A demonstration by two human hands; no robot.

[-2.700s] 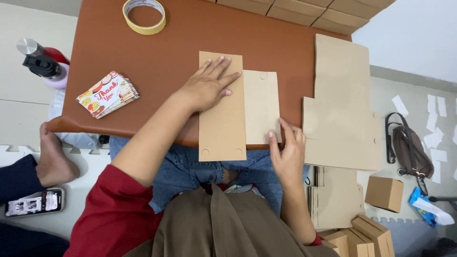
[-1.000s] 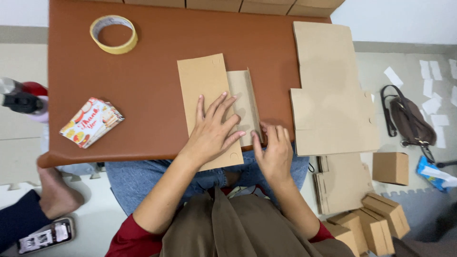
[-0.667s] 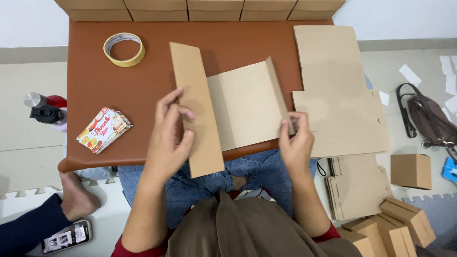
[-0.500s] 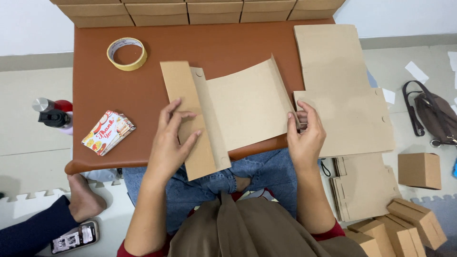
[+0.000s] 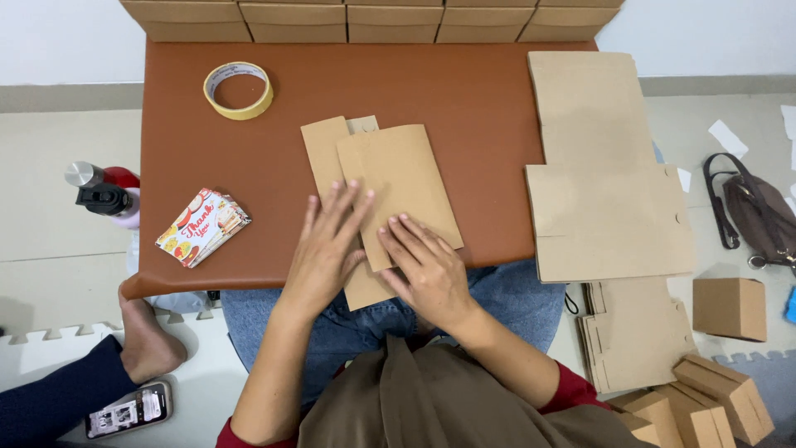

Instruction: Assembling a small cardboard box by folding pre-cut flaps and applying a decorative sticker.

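Together, the left hand (image 5: 327, 249) and right hand (image 5: 427, 265) are pressing a folded cardboard blank (image 5: 390, 187) flat, fingers spread. It is overhanging the brown table's (image 5: 464, 91) near edge, beside stacked flat blanks (image 5: 605, 174) at the right edge.

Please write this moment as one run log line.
left hand: flat on folded cardboard sheet | right hand: pressing it too | brown table | tape roll: apart

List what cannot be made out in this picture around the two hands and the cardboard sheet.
Head view:
- The near end of the folded cardboard sheet: covered by the left hand and right hand.
- How many layers lie under its top flap: hidden by the flap.
- The row of boxes behind the table: cut off by the top edge.
- The flat sheets at the right: their number cannot be told, since they overlap.
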